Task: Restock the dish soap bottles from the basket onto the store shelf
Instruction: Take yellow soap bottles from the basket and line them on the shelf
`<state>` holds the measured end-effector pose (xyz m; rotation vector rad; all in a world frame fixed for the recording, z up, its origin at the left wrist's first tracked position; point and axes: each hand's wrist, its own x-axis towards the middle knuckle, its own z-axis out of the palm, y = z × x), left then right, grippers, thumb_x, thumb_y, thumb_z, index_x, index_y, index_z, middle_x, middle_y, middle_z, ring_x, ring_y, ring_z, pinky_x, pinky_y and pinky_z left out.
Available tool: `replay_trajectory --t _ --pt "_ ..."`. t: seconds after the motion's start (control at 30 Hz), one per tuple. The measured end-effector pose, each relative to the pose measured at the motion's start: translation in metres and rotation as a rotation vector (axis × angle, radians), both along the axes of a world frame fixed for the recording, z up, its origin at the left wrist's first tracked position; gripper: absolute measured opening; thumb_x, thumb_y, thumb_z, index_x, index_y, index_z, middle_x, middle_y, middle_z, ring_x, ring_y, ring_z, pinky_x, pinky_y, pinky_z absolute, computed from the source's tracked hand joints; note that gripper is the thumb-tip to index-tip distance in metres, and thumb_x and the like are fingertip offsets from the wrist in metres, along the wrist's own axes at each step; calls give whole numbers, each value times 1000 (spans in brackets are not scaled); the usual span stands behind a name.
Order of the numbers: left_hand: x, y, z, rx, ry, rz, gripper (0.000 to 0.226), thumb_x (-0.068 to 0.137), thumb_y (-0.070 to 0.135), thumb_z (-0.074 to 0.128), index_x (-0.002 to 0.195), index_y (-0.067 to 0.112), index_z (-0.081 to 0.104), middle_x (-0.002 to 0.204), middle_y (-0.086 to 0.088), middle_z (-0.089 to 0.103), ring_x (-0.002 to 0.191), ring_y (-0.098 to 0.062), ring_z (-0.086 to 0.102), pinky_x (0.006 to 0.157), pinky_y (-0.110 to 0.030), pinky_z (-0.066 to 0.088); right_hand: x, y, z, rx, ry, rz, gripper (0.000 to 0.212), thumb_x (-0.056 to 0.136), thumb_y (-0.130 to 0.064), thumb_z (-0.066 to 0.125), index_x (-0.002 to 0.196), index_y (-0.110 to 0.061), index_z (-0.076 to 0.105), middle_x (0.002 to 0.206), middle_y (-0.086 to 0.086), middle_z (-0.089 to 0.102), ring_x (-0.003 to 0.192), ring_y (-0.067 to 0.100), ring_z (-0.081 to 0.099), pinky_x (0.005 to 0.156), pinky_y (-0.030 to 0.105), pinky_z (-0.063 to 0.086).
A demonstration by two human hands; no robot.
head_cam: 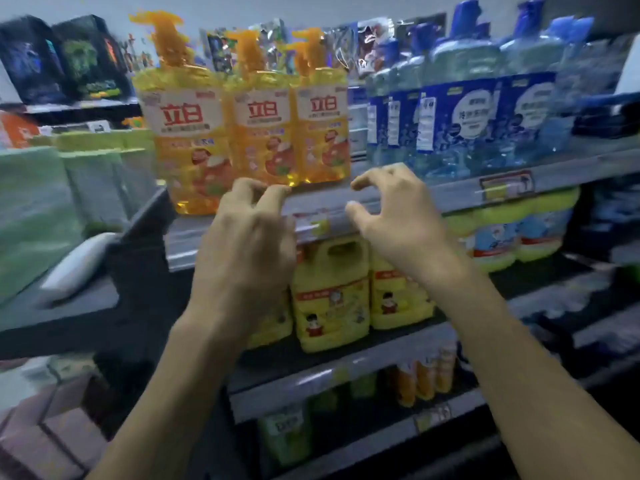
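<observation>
- Pale green wrapped packs are sitting at the far left, blurred.
- Three clear yellow plastic dish soap bottles with orange pump tops are standing upright, side by side and touching, near the front edge of the grey metal store shelf.
- The left hand is hovering just in front of the middle bottle's base, fingers loosely bent, gripping nothing; whether the fingertips are touching the bottle is unclear.
- Opaque yellow plastic jugs with handles are standing on the shelf below, between the two forearms.
- The right hand is hanging apart from the left, thumb and fingers spread in a loose claw, holding nothing.
- Clear blue bottles with blue caps and blue-and-white labels are lining the same shelf just right of the yellow ones.
</observation>
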<state>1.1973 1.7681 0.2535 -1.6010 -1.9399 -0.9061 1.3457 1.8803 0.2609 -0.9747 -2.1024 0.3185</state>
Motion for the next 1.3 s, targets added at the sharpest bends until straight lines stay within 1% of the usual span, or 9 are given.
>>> replay_trajectory --t 0.1,0.2,0.3,0.4,0.6,0.7,0.87,1.1,1.3 --pt "88 23 -33 -63 30 -225 27 100 23 55 124 15 62 120 -10 58 103 -32 59 73 -46 54 99 -11 -36 -131 65 -165 25 100 -34 57 124 -25 59 124 -5 46 85 10 50 73 23 38" --pt "172 40 -75 -152 15 -389 19 102 19 52 116 13 63 107 -8 63 92 -32 61 68 -48 53 206 -39 -86 -293 153 -332 16 101 -28 56 115 -26 63 117 -6 57 91 9 55 74 19 41" --pt "264 42 -120 -224 -44 -535 17 102 13 51 86 12 56 68 -2 56 59 -23 54 49 -39 43 312 -82 -146 -402 253 -566 19 98 -26 59 80 -24 64 82 -9 68 74 -1 60 61 7 40" --pt "343 33 -161 -380 -117 -641 33 104 23 50 74 16 38 51 5 36 44 -18 37 44 -33 22 388 -123 -198 -599 294 -730 39 100 -35 54 66 -16 60 70 1 69 72 16 67 68 25 47" --pt "456 23 -211 -609 -21 -822 37 102 32 55 72 18 39 60 5 42 55 -19 45 47 -34 27 500 -166 -252 -728 265 -908 39 100 -33 51 65 -20 61 73 -1 70 75 21 68 78 40 55" --pt "494 26 -225 -697 10 -875 24 101 20 58 81 14 48 73 2 52 67 -23 54 57 -46 48 540 -167 -272 -750 275 -969 30 97 -21 54 69 -25 62 78 -6 69 79 18 68 75 33 53" --pt "541 55 -242 -767 77 -893 16 100 6 53 88 17 53 76 6 54 68 -21 57 60 -46 53 579 -153 -283 -822 230 -982 23 95 -24 63 72 -26 62 76 -11 64 71 -1 57 54 16 34" --pt "649 149 -261 -771 14 -911 27 107 32 43 86 16 50 65 -2 56 61 -29 58 55 -42 50 673 -82 -286 -800 186 -1043 38 94 -37 65 64 -16 53 64 -1 59 65 14 56 58 28 40" --pt "751 244 -262 -890 2 -935 28 104 36 49 83 18 51 76 -6 61 74 -35 64 67 -48 56 795 -11 -259 -851 135 -1119 26 94 -11 53 70 -16 63 79 9 70 81 30 63 77 38 49"
